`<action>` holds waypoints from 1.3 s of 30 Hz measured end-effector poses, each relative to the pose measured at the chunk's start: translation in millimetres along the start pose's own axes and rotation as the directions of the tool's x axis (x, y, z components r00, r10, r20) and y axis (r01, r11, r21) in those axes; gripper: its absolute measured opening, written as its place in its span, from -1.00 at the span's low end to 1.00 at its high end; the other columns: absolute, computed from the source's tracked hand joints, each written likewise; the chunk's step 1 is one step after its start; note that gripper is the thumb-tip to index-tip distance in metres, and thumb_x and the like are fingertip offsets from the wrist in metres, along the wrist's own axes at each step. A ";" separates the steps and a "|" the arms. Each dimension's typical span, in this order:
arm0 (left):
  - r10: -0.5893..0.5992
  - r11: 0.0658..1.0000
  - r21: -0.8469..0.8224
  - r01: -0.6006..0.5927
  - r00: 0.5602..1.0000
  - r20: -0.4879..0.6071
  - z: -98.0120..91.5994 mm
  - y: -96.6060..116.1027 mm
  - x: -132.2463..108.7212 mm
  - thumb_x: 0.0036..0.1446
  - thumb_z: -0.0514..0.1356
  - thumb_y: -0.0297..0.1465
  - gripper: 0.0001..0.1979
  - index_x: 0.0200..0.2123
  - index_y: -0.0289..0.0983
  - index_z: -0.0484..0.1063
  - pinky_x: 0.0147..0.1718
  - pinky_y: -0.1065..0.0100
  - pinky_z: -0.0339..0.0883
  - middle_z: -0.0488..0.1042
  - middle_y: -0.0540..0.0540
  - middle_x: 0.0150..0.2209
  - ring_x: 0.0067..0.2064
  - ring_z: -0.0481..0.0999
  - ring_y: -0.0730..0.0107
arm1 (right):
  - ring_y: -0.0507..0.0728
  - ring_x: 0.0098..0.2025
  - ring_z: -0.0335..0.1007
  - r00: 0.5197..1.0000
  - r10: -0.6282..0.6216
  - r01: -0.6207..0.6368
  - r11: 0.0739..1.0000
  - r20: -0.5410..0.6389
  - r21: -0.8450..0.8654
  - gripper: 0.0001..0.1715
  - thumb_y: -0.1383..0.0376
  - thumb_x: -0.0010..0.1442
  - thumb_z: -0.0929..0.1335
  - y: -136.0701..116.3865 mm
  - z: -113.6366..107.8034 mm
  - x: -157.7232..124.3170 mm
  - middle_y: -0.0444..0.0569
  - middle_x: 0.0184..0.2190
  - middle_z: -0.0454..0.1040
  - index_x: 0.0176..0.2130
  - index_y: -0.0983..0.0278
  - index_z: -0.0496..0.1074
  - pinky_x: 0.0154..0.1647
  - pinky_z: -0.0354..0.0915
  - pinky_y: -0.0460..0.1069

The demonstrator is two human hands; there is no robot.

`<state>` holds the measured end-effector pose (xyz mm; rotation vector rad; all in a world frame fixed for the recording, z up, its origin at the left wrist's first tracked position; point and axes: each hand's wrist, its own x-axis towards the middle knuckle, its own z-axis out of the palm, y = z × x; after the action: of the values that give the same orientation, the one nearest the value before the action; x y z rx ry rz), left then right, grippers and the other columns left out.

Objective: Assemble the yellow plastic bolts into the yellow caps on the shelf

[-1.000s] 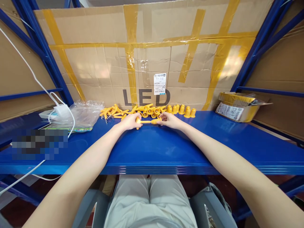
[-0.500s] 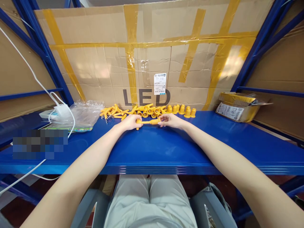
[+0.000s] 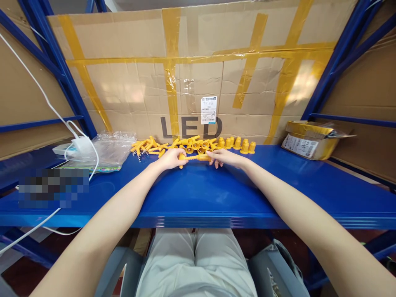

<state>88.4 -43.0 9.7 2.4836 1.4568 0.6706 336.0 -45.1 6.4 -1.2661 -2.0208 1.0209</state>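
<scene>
Between my hands, a yellow twisted plastic piece (image 3: 192, 157) lies level above the blue shelf top. My left hand (image 3: 172, 159) pinches its left end, where a short yellow stub points down. The fingers of my right hand (image 3: 220, 157) are closed on the wider right end, which they partly cover. Just behind my hands is a pile of yellow parts: branching twisted pieces (image 3: 148, 144) to the left and hollow cup-shaped pieces (image 3: 195, 145) in the middle. Several yellow caps (image 3: 244, 146) stand upright at the pile's right.
Clear plastic bags (image 3: 111, 148) and a white adapter with cables (image 3: 82, 143) are on the left, near a blurred-out patch. An opened carton (image 3: 306, 142) sits at the right. A large taped cardboard panel (image 3: 139, 90) rises behind the blue shelf (image 3: 210, 198).
My right hand has shifted its hold over the wider end, and its lower fingers now extend downward. My left hand keeps its pinch, almost unmoved.
</scene>
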 end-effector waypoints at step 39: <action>0.027 0.994 0.105 -0.019 0.997 -0.079 0.9 -3.6 3.0 0.03 0.28 -0.18 -0.71 -0.25 -0.22 0.37 -0.26 0.32 0.24 0.55 -0.03 -0.45 -0.25 0.51 0.19 | -0.06 -0.68 0.32 0.990 0.138 -0.135 0.944 0.010 0.300 -0.59 -0.01 0.24 0.31 -0.6 5.3 0.1 0.04 -0.39 0.58 -0.26 0.31 0.33 -0.74 0.24 -0.17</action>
<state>87.2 -38.5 8.5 2.5834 1.5314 0.7239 331.6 -46.9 3.8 -1.2543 -1.7062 1.3264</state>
